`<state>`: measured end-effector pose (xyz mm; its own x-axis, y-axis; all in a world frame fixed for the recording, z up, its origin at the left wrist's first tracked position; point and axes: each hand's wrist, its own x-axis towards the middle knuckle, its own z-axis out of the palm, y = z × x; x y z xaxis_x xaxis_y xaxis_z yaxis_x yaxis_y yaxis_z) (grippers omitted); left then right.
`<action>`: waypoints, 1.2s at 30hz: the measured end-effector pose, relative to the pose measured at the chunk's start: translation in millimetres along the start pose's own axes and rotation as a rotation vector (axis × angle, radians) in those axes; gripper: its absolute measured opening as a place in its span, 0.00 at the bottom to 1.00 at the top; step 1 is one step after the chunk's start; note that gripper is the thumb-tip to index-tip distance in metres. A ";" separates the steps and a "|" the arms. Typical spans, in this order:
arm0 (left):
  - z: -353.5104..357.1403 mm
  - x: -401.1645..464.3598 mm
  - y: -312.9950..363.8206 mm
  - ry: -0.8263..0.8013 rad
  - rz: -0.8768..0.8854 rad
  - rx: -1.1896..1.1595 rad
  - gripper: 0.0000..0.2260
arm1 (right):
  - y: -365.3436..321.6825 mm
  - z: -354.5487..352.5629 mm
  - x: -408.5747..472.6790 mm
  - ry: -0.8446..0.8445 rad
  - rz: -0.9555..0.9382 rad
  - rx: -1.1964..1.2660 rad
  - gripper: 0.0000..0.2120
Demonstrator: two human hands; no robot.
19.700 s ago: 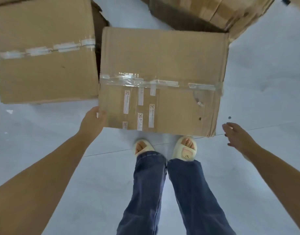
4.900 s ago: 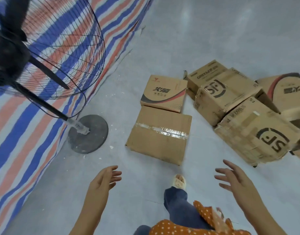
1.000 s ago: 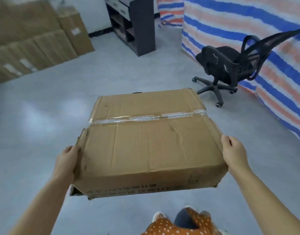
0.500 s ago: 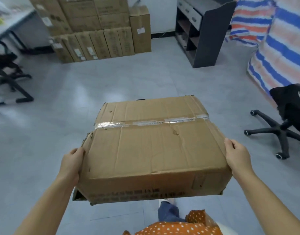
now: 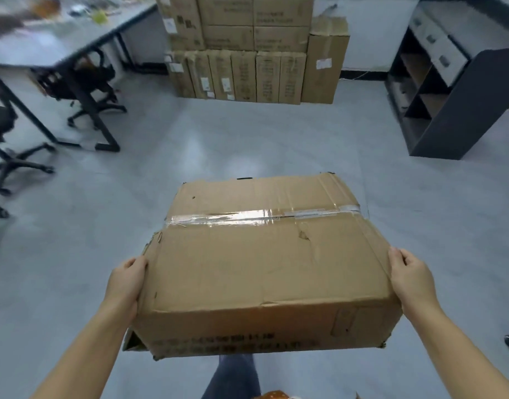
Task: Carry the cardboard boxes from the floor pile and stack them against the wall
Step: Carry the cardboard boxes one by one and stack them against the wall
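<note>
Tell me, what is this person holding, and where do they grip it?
A taped cardboard box, carried between both hands: the left hand grips its left side and the right hand its right side, both near the closer corners.

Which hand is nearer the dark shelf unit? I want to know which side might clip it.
Right. The right hand grips the carried box on the side facing the dark shelf unit; the left hand grips the opposite side.
</note>
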<state>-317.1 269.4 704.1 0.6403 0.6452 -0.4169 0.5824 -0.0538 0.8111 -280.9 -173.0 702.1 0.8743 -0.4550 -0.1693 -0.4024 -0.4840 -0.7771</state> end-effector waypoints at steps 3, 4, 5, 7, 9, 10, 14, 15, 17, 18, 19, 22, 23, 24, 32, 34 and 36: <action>5.7 60.6 26.2 0.030 0.004 -0.013 0.08 | -44.3 47.2 45.9 -0.005 -0.055 -0.017 0.20; 8.3 82.7 38.1 0.032 0.007 -0.024 0.08 | -58.7 63.2 62.2 -0.006 -0.063 -0.020 0.21; 11.2 105.4 51.9 0.028 0.012 -0.036 0.08 | -72.6 78.5 78.6 -0.005 -0.063 -0.011 0.21; 16.1 149.3 83.8 0.020 0.017 -0.028 0.09 | -100.9 105.0 109.7 0.015 -0.052 0.011 0.22; 20.2 188.8 119.4 0.003 0.039 -0.014 0.11 | -131.2 127.5 139.1 0.036 -0.059 0.019 0.22; 22.6 207.7 138.6 -0.007 0.057 -0.013 0.11 | -146.3 138.0 152.4 0.046 -0.064 0.028 0.21; 35.5 277.2 205.7 0.001 0.126 0.018 0.08 | -195.0 174.6 198.2 0.067 -0.064 0.063 0.22; 40.9 292.4 218.8 -0.001 0.141 0.026 0.08 | -205.0 181.2 209.9 0.072 -0.066 0.069 0.23; 54.8 322.2 243.7 -0.020 0.160 0.043 0.08 | -224.3 192.1 237.7 0.081 -0.067 0.073 0.23; 63.1 335.6 256.9 -0.027 0.162 0.056 0.09 | -233.7 197.5 252.9 0.084 -0.065 0.074 0.22; 72.5 348.1 269.9 -0.030 0.167 0.069 0.10 | -242.5 202.5 268.4 0.088 -0.064 0.074 0.22; 104.2 386.4 302.3 -0.025 0.171 0.063 0.10 | -263.8 220.5 319.6 0.098 -0.062 0.077 0.22; 115.7 400.5 312.3 -0.024 0.173 0.064 0.10 | -270.0 227.9 338.6 0.098 -0.064 0.079 0.22; 127.7 414.3 322.5 -0.021 0.173 0.066 0.10 | -276.5 235.5 359.0 0.096 -0.068 0.081 0.21; 234.2 518.1 423.1 0.019 0.169 0.036 0.12 | -352.8 270.8 539.4 0.041 -0.109 0.093 0.21; 261.3 537.5 449.4 0.023 0.165 0.026 0.11 | -371.5 271.0 579.7 0.038 -0.120 0.101 0.21; 288.2 555.2 473.2 0.023 0.161 0.021 0.11 | -387.7 270.9 615.4 0.047 -0.119 0.095 0.20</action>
<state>458.2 382.5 738.2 0.7145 0.6442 -0.2730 0.4839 -0.1732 0.8578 486.7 -62.9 734.9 0.8996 -0.4343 -0.0459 -0.2674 -0.4647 -0.8441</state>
